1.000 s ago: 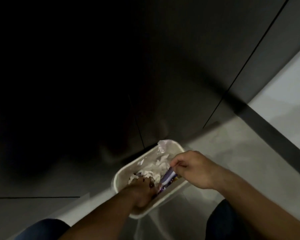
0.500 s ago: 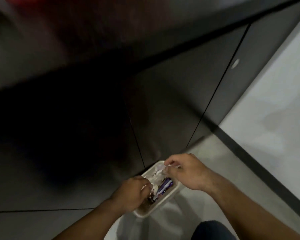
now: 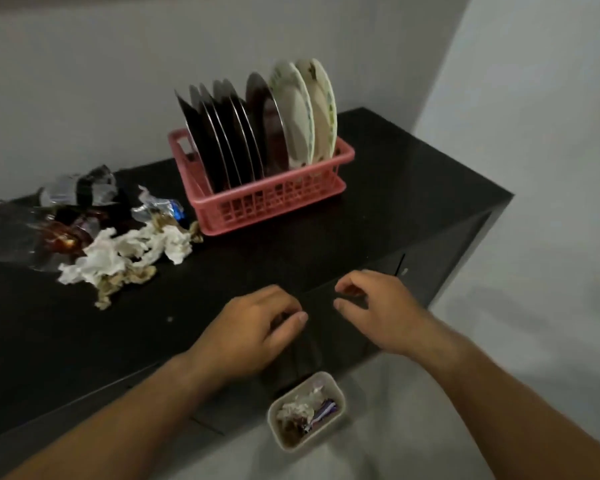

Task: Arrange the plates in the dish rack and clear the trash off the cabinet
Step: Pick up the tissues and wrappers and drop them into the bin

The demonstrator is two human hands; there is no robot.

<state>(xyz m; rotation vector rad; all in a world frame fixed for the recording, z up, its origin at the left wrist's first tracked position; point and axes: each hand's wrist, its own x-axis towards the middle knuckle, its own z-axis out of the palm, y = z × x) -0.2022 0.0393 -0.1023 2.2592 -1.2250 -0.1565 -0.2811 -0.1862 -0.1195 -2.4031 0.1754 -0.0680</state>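
Note:
A pink dish rack [image 3: 274, 199] stands on the black cabinet [image 3: 378, 202] and holds several plates [image 3: 257, 129] upright, steel ones at the left and two white ones at the right. Left of the rack lies a pile of trash: crumpled white tissues [image 3: 125, 251], foil wrappers [image 3: 160, 206] and clear plastic [image 3: 80, 188]. My left hand [image 3: 257, 327] and my right hand [image 3: 381, 310] hover over the cabinet's front edge, fingers loosely curled, holding nothing. On the floor below them a small beige bin [image 3: 307, 410] contains tissue and a purple wrapper.
A pale wall runs behind the cabinet and at the right. The cabinet's right end stops near a corner. Grey floor [image 3: 447, 427] lies in front of the cabinet, around the bin.
Both hands have let go of the trash in the bin and risen to the cabinet's front edge. My view has lifted from the floor to the cabinet top.

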